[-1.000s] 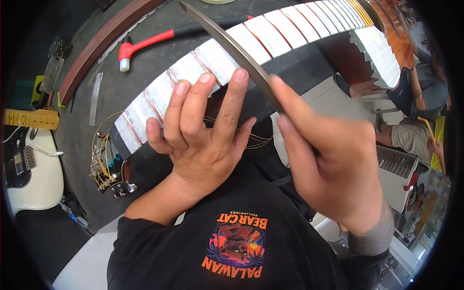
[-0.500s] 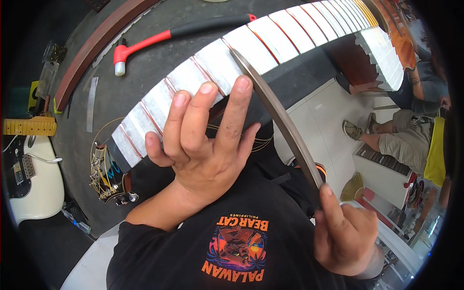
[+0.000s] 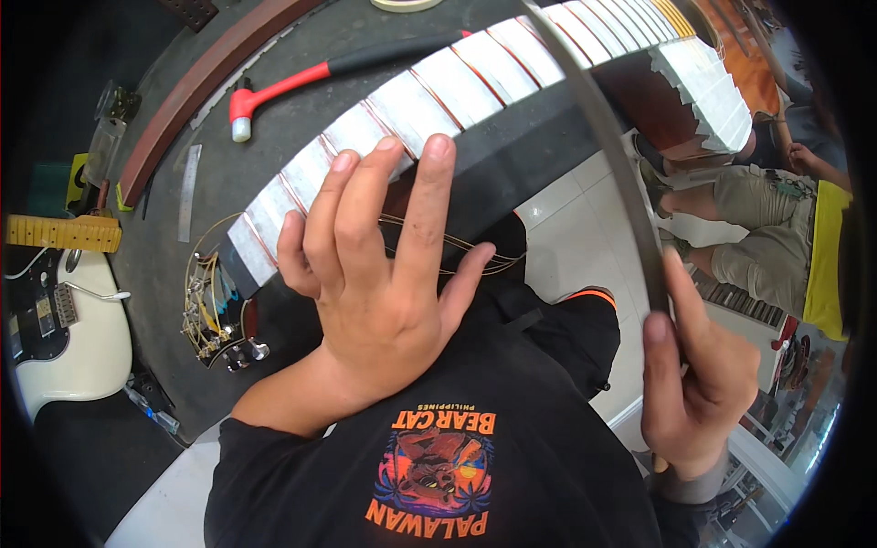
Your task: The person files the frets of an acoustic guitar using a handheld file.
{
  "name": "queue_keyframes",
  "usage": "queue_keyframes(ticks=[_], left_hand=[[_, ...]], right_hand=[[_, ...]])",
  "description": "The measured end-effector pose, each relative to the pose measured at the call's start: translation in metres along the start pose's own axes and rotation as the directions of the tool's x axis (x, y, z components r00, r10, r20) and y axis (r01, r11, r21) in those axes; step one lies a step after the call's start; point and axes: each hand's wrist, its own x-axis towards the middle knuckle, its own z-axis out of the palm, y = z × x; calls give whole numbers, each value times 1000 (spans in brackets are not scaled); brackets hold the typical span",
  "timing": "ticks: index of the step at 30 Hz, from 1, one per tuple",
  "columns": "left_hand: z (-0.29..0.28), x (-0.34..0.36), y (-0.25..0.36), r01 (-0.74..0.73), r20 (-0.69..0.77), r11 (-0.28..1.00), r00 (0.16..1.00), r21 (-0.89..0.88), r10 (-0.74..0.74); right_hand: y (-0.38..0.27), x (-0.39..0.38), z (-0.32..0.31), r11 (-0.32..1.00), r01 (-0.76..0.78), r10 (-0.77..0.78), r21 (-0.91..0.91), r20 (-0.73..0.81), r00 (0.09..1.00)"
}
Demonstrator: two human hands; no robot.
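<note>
A guitar neck (image 3: pixel 484 78) covered in white tape, with thin exposed fret lines, runs from lower left to upper right. Its headstock (image 3: pixel 219 329) has loose gold strings around tuners. My left hand (image 3: pixel 375 274) rests open, fingertips on the taped neck toward the headstock end. My right hand (image 3: pixel 690 374) grips a long, flat, dark file (image 3: pixel 612 137), which angles up across the neck farther toward the body. The guitar body (image 3: pixel 749 55) at the upper right is partly covered with white tape.
A red-and-black mallet (image 3: pixel 283 84), metal ruler (image 3: pixel 190 196) and curved wooden beam (image 3: pixel 187 73) lie on the dark bench (image 3: pixel 164 292). A cream electric guitar (image 3: pixel 68 338) is at left. At right, another person's legs (image 3: pixel 749 247) show beside a yellow object (image 3: pixel 827 265) above the tiled floor (image 3: pixel 585 237).
My right hand has moved right with the file, whose blade has shifted from mid-neck to nearer the body end. My left hand stays on the neck, shifting slightly.
</note>
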Motion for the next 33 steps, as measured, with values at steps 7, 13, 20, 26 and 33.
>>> queue_keyframes(ticks=[7,13,20,26,33], left_hand=[[-28,46,-29,-39,-70,999,997,-38,36],[-18,55,-32,144,46,969,989,-201,-138],[-10,58,-29,209,71,944,978,-256,-198],[-21,58,-32,252,117,933,966,-258,-229],[-16,60,-28,258,104,921,966,-293,-238]], right_hand=[[23,-30,19,988,100,-98,115,-18,995],[31,-26,28,979,157,-160,131,12,987],[31,-16,19,971,162,-177,174,71,982],[19,-1,14,948,217,-249,233,118,961],[21,-19,13,973,166,-194,163,177,965]])
